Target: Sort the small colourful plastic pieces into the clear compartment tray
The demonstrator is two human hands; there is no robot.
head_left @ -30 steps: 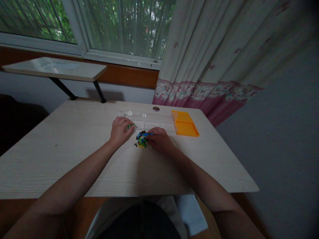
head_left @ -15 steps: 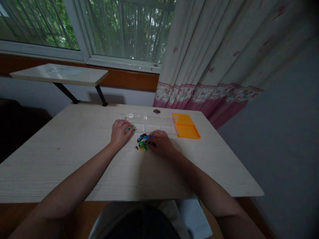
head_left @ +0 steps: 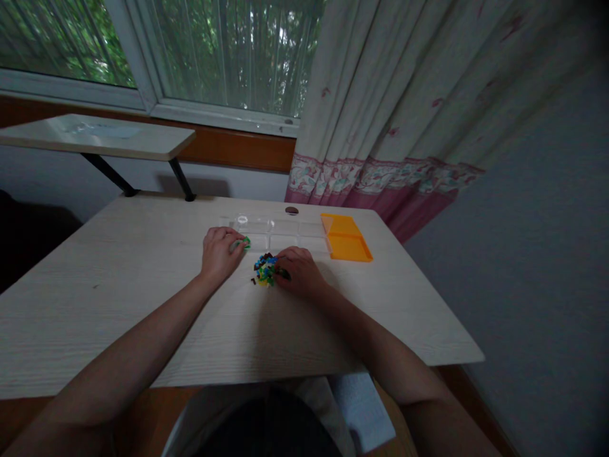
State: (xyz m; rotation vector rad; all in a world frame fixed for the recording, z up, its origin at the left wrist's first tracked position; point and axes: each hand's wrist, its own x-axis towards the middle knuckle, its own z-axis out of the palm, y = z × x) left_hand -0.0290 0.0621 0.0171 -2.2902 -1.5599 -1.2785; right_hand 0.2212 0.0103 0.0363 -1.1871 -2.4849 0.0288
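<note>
My left hand (head_left: 219,255) rests at the left end of a clear compartment tray (head_left: 284,241), fingers curled and thumb facing them. Small green toy bricks (head_left: 246,242) show at its fingertips, and I cannot make out how many it grips. In front of the tray lies a pile of tiny toy bricks (head_left: 264,269) in blue, green, yellow, white and dark brown. My right hand (head_left: 301,271) reaches into the right side of this pile with bent fingers closed together. What sits between those fingers is too small and shaded to name.
An open orange case lid (head_left: 347,238) adjoins the tray's right end. Behind the tray lies a dark brown oval object (head_left: 292,211). A raised shelf (head_left: 104,139) on black legs stands at the back left. The curtain (head_left: 380,127) hangs behind the table.
The whole view has shifted, so everything appears a little further left. Both hands keep nearly the same places beside the tray and the pile.
</note>
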